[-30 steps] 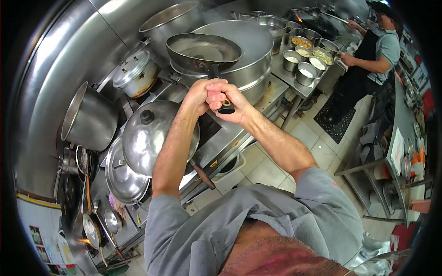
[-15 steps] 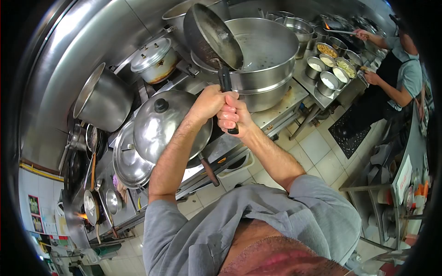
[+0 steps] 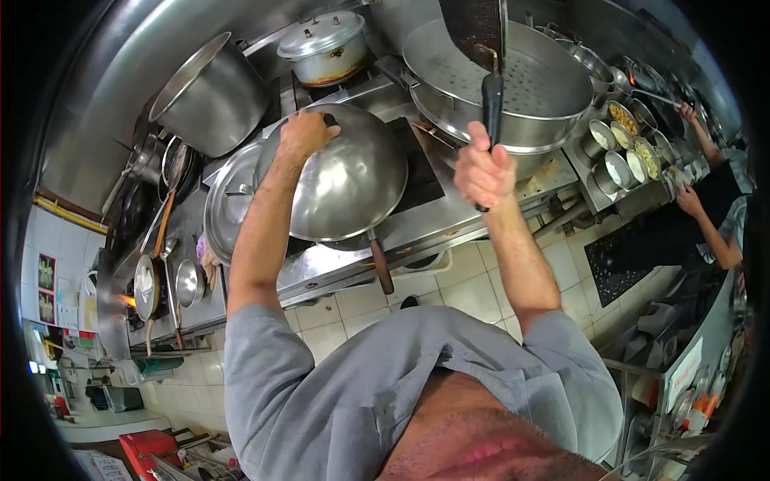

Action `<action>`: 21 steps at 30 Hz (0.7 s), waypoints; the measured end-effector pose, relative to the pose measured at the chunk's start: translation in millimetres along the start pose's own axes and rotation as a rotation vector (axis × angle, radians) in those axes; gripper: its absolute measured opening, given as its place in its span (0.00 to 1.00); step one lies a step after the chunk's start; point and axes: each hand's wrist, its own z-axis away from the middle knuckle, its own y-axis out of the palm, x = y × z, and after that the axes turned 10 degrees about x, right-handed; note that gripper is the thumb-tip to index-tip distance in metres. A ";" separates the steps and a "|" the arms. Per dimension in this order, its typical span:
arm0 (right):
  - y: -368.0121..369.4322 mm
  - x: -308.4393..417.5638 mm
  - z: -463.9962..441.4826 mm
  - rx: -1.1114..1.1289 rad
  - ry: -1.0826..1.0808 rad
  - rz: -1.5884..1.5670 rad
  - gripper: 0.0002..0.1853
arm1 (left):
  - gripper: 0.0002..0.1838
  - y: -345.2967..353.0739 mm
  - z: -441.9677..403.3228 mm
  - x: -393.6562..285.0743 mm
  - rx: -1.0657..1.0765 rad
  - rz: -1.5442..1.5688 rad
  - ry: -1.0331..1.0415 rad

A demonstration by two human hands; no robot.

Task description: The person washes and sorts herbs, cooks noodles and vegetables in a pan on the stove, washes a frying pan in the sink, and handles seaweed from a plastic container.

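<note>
My right hand is wrapped round the black handle of a dark frying pan. The pan is raised and tipped up in front of a large perforated steel steamer pot; its upper part is cut off by the frame's top edge. My left hand has its fingers closed on the black knob of a domed steel lid. That lid rests over a pan with a wooden handle pointing towards me. What lies under the lid is hidden.
A flat steel lid lies beside the domed one. Behind stand a deep stockpot and a pressure cooker. A flame burns at left. Food tubs stand at right, near a co-worker's hand.
My left hand has let go of the pan's handle and taken the lid's knob. My right hand has carried the pan rightwards and turned it. The view has shifted.
</note>
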 end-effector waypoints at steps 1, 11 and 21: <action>6.1 8.4 3.9 -0.052 -0.008 0.054 0.10 | 0.29 9.8 -9.9 2.7 0.055 -0.009 0.017; 67.6 28.6 66.3 -0.572 -0.039 0.564 0.09 | 0.41 20.5 -36.9 3.7 -0.375 0.169 0.258; 140.4 12.4 153.1 -0.965 -0.339 0.855 0.12 | 0.09 -16.1 -106.6 -128.3 0.102 2.233 0.070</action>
